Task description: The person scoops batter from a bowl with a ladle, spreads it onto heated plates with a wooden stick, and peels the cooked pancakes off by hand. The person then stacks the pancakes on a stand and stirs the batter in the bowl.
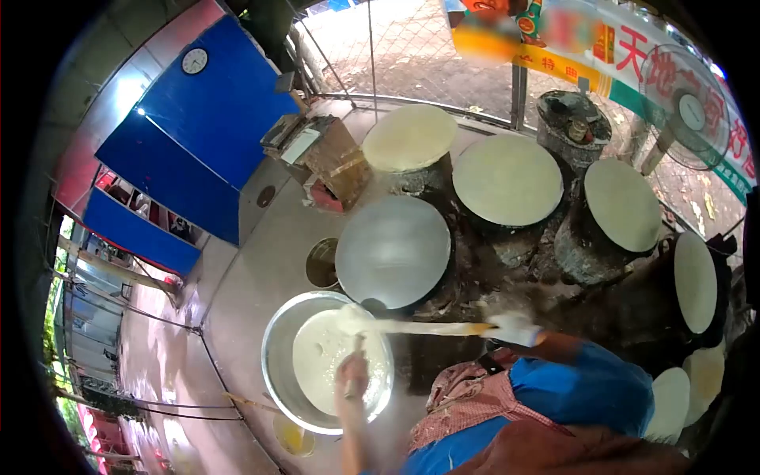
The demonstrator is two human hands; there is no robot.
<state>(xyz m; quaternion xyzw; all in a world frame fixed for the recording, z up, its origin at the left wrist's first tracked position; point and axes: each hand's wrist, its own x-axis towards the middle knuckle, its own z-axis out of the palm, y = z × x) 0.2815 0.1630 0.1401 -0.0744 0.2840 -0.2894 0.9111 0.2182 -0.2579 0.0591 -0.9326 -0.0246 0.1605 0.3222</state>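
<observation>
My right hand [513, 328], in a white glove, grips the handle end of a long pale wooden paddle [427, 327]. The paddle's far end is coated in batter and lies over the rim side of a large metal basin [273, 380]. Thick cream-coloured batter [313, 360] fills the basin's lower part. My bare left hand [352, 380] is above the batter, just below the paddle's coated end. Its fingers look closed, around something small and pale that I cannot make out. Beyond the basin is a round grey griddle [393, 252] with a bare surface.
Round griddles bearing pale flatbread sheets [507, 180] curve from the back to the right. A sooty stove drum [574, 123] and a fan [689, 111] stand at the back right. A worn box [324, 158], a metal bucket [322, 263] and a yellow container [294, 437] are leftward.
</observation>
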